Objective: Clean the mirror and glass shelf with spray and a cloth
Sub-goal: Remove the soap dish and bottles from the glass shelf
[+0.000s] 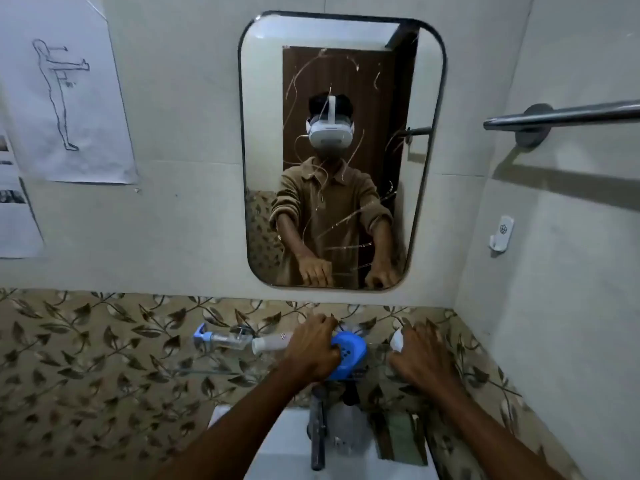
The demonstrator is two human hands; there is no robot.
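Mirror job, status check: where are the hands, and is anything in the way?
Left hand on blue case, right hand on white item. Mirror streaked. Bottles crowd the shelf.

Mirror: dark, thin frame; the glass carries pale curved streaks across a reflected brown door and a tan-brown shirt, with a white headset in the reflection.

Upper wall: plain off-white tiles. Lower wall band: beige ground printed with a repeating dark brown leaf-and-vine pattern with pale blossoms.

Paper sheet: white, bearing a dark line drawing of a standing figure.

Towel bar: dark grey metal. Wall hook: white with a small dark motif.

Soap case: bright blue with dark holes. Bottle: white. Razor: blue head, clear handle. Basin: white. Tap: dark grey.
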